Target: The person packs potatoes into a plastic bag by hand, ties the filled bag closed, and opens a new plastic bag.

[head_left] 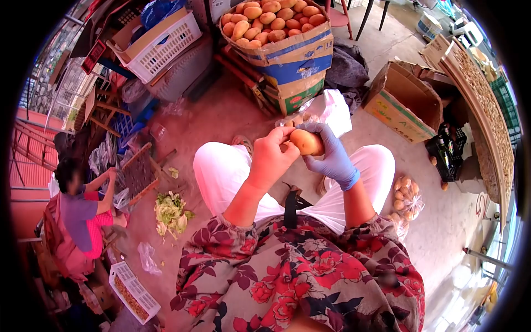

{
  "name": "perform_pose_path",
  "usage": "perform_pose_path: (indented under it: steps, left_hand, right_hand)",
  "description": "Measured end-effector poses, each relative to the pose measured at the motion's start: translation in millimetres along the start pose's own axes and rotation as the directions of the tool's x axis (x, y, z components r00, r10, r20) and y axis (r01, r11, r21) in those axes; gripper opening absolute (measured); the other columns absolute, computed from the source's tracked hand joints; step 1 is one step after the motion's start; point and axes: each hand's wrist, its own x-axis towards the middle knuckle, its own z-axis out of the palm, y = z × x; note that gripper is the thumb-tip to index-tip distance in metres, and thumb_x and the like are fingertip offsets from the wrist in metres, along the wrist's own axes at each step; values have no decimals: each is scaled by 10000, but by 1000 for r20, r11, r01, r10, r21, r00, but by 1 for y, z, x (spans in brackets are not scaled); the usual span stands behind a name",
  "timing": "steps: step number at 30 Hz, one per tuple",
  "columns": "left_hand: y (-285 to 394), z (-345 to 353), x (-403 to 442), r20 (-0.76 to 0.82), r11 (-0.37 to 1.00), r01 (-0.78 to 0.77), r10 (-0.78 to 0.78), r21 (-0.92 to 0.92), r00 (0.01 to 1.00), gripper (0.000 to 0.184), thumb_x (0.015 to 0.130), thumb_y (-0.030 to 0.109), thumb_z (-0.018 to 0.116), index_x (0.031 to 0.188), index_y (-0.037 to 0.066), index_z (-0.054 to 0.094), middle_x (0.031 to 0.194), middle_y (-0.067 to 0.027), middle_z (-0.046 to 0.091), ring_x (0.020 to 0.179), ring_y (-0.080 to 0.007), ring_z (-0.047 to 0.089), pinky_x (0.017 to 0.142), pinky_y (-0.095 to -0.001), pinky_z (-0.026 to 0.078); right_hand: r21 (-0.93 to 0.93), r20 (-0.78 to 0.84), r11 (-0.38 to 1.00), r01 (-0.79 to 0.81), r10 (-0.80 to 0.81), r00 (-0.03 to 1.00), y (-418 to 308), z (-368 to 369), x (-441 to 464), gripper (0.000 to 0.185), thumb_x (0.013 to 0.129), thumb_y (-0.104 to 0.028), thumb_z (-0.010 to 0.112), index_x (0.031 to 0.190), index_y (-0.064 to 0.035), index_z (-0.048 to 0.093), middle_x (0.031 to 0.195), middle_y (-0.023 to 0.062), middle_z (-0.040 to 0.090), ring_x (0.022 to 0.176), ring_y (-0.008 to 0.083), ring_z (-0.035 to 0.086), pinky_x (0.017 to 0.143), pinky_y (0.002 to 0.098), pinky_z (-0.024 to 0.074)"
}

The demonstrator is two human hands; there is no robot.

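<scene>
An orange-yellow mango (pixel 307 143) is held up in front of me, between my knees. My right hand (pixel 333 155), in a blue glove, wraps around its right side with the thumb underneath. My bare left hand (pixel 272 155) is closed, its fingertips pinching at the mango's left end. Just beyond my hands lies a white plastic bag (pixel 334 110), with some fruit in clear plastic beside it. A tall cardboard box (pixel 296 61) heaped with similar mangoes stands farther ahead.
An open carton (pixel 404 102) stands ahead right. Bags of round fruit (pixel 406 196) lie by my right knee. Leafy scraps (pixel 172 213) are on the floor at left, near a seated person (pixel 83 213). A white crate (pixel 166 47) is at upper left, a long board (pixel 487 110) at right.
</scene>
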Motion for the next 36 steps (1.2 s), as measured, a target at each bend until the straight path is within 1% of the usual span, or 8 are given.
perform_pose_path:
  steps: [1,7,11,12,14,18,22,36]
  left_hand:
    - [-1,0,-1,-24,991,-58,61,122,998,276,844,-18,496,1109,-17,574,914,-94,666,712,-133,660,620,-238,543]
    - [7,-1,-1,-108,968,75,-104,-239,989,196,882,-4,504,1050,-6,606,835,-63,670,696,-112,655,614,-227,533]
    - [-6,-16,-1,1,980,110,-111,-167,994,310,860,171,658,1113,8,586,974,-76,642,823,-138,649,712,-245,512]
    - [-7,-15,0,-17,997,-57,56,-54,998,360,847,193,674,1137,8,569,1022,-79,623,887,-150,630,761,-263,500]
    - [-10,-13,5,6,909,-378,383,174,924,461,821,238,705,1184,8,536,1117,-86,586,1017,-172,591,860,-299,475]
    - [-23,14,0,-15,965,-259,258,-52,966,623,767,305,746,1236,9,462,1150,-135,573,1039,-223,577,899,-331,453]
    - [-29,11,-2,0,953,-125,130,-274,992,647,751,128,757,1274,17,394,1202,-111,535,1094,-194,542,962,-322,437]
    - [-19,-6,-5,7,952,-254,257,168,966,633,638,65,798,1187,73,482,1072,-114,617,975,-267,613,815,-339,496]
  right_hand:
    - [91,-5,995,-41,42,999,3,1,-1,508,690,-88,665,1155,-34,467,1120,71,535,1047,161,507,937,293,407]
    - [541,55,808,-232,241,969,1,-6,-4,593,722,-224,711,1226,-36,462,1134,69,544,985,159,541,831,269,461]
    - [624,115,727,-286,277,954,-2,-9,-3,640,769,-291,688,1292,-33,424,1149,68,544,927,138,559,705,250,489]
    - [630,113,723,-284,276,954,-2,-9,-2,642,782,-299,681,1303,-32,416,1153,67,544,913,132,562,677,247,492]
    - [759,149,581,-293,283,948,4,-6,-3,623,813,-300,662,1311,-26,407,1169,77,538,969,151,555,743,257,487]
    - [863,122,443,-244,286,950,9,18,-1,597,871,-311,614,1338,-22,379,1203,93,520,1100,178,508,888,275,442]
    - [410,96,862,-298,284,954,-10,-1,3,497,929,-285,543,1338,-34,415,1262,68,489,1137,148,464,923,265,412]
    - [360,237,803,-475,414,879,-1,-10,15,479,853,-246,657,1246,-2,532,1018,37,617,833,96,582,744,224,486]
